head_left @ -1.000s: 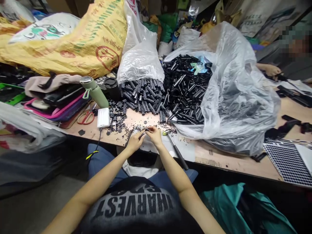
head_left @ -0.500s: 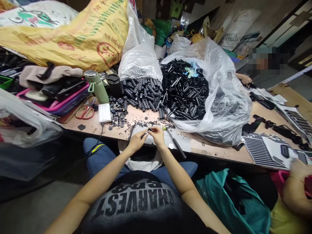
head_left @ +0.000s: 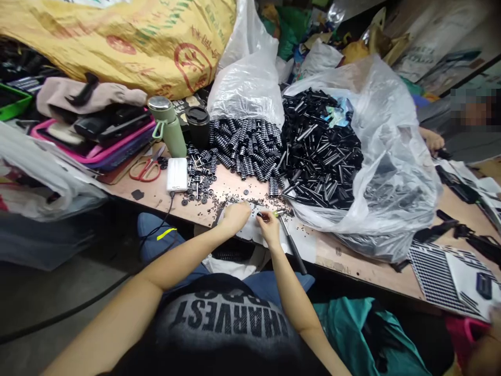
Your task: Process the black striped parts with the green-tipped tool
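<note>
My left hand (head_left: 236, 218) is over the white sheet (head_left: 252, 227) at the table's front edge, beside the scatter of tiny dark pieces. Its back faces up and its fingers curl under, which hides whatever they hold. My right hand (head_left: 269, 228), just to the right, pinches a small black part (head_left: 260, 214) between its fingertips. A hammer (head_left: 291, 243) with a black grip lies right beside this hand, its head near the knuckles. Beyond both hands are the tiny dark pieces (head_left: 230, 201), loose on the tabletop.
Black ribbed cylinders (head_left: 246, 149) are heaped behind, near a big plastic bag (head_left: 391, 183) of black tubes. Left stand a green flask (head_left: 172, 136), a black cup (head_left: 198, 128), a white box (head_left: 177, 175) and red scissors (head_left: 144, 170). Another person's hand (head_left: 432, 141) is at the right.
My hands were together around a small dark part; now they are apart. The left has moved forward to the scattered pieces, the right keeps a black part. The view has shifted left.
</note>
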Demonstrator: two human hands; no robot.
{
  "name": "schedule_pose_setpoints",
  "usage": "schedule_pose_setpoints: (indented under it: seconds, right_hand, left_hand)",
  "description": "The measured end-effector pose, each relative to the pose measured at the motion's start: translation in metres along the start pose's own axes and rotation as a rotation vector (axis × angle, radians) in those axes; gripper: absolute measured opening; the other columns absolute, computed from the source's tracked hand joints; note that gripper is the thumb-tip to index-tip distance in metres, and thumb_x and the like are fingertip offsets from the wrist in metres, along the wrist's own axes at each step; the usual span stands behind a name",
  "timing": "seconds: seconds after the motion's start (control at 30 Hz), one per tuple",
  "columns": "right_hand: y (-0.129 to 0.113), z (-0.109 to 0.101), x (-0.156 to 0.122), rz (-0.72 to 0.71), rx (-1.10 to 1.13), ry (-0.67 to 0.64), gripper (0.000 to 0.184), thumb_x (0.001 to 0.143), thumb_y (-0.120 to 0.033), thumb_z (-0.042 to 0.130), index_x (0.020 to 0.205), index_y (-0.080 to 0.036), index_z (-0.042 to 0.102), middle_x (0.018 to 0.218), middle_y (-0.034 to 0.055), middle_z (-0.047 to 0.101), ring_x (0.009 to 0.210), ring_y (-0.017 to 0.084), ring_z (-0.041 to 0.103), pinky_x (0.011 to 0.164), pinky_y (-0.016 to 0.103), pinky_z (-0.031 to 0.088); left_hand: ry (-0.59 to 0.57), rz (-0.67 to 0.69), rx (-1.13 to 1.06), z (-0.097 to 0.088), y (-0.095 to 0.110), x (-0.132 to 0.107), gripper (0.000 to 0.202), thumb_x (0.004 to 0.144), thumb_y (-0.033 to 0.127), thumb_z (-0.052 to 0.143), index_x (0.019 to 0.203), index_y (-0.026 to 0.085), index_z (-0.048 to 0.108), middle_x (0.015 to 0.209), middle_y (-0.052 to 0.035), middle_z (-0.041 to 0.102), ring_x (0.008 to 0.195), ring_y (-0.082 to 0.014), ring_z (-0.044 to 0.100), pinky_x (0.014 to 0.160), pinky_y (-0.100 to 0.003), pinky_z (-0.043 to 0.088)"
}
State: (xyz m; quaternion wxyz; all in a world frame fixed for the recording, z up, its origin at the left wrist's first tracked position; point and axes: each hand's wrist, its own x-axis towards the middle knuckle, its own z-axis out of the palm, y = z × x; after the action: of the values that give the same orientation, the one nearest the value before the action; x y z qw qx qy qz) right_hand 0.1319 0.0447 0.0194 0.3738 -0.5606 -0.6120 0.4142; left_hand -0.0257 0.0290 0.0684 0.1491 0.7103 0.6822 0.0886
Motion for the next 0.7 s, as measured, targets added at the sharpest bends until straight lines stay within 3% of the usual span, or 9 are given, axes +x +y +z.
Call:
schedule_pose_setpoints:
  seconds: [0.17, 0.3, 0.37, 0.47, 0.6, 0.7]
  right_hand:
    - [0.013, -0.006, -0.004, 0.039, 0.030, -0.007, 0.024, 0.069, -0.036, 0.067, 0.086, -0.019, 0.066, 0.086, 0.0057, 0.069, 0.078, 0.019, 0.063, 0.078, 0.035, 0.051]
    - [0.020, -0.004, -0.005, 0.149, 0.219, 0.008, 0.032, 0.066, -0.039, 0.071, 0.089, -0.018, 0.063, 0.083, 0.0044, 0.067, 0.070, 0.017, 0.063, 0.068, 0.033, 0.054]
    - [0.021, -0.002, -0.002, 0.164, 0.259, 0.015, 0.035, 0.066, -0.041, 0.070, 0.091, -0.019, 0.060, 0.083, 0.0039, 0.067, 0.069, 0.016, 0.064, 0.067, 0.032, 0.054]
    - [0.020, 0.000, 0.005, 0.172, 0.303, 0.022, 0.037, 0.065, -0.041, 0.070, 0.092, -0.019, 0.058, 0.081, 0.0029, 0.066, 0.069, 0.016, 0.064, 0.067, 0.033, 0.055]
    - [0.014, 0.003, 0.017, 0.156, 0.317, 0.030, 0.037, 0.063, -0.040, 0.071, 0.091, -0.019, 0.059, 0.078, 0.0021, 0.066, 0.069, 0.016, 0.064, 0.067, 0.032, 0.055]
    - [0.006, 0.005, 0.022, 0.113, 0.295, 0.007, 0.034, 0.061, -0.038, 0.074, 0.087, -0.018, 0.061, 0.081, 0.0029, 0.067, 0.074, 0.016, 0.064, 0.070, 0.031, 0.055]
  left_hand:
    - [0.407, 0.247, -0.324, 0.016, -0.002, 0.004, 0.037, 0.097, 0.031, 0.034, 0.117, 0.014, 0.059, 0.096, -0.0154, 0.067, 0.094, -0.0237, 0.064, 0.086, -0.038, 0.051]
    - [0.627, 0.171, -0.595, 0.049, -0.014, 0.003, 0.036, 0.098, 0.036, 0.034, 0.116, 0.014, 0.056, 0.095, -0.0132, 0.064, 0.094, -0.0210, 0.062, 0.088, -0.037, 0.050]
    - [0.604, 0.151, -0.624, 0.064, -0.017, 0.004, 0.037, 0.097, 0.040, 0.035, 0.114, 0.014, 0.055, 0.095, -0.0127, 0.063, 0.095, -0.0213, 0.061, 0.086, -0.037, 0.050]
    - [0.448, 0.250, -0.554, 0.077, -0.020, 0.005, 0.041, 0.095, 0.045, 0.039, 0.118, 0.013, 0.052, 0.107, -0.0150, 0.062, 0.104, -0.0233, 0.059, 0.090, -0.038, 0.049]
    - [0.297, 0.261, -0.421, 0.079, -0.021, 0.003, 0.038, 0.097, 0.037, 0.037, 0.121, 0.012, 0.053, 0.111, -0.0161, 0.063, 0.104, -0.0247, 0.061, 0.088, -0.039, 0.050]
    - [0.252, 0.225, -0.428, 0.074, -0.019, -0.004, 0.035, 0.098, 0.034, 0.036, 0.121, 0.016, 0.055, 0.111, -0.0123, 0.065, 0.101, -0.0223, 0.063, 0.086, -0.034, 0.051]
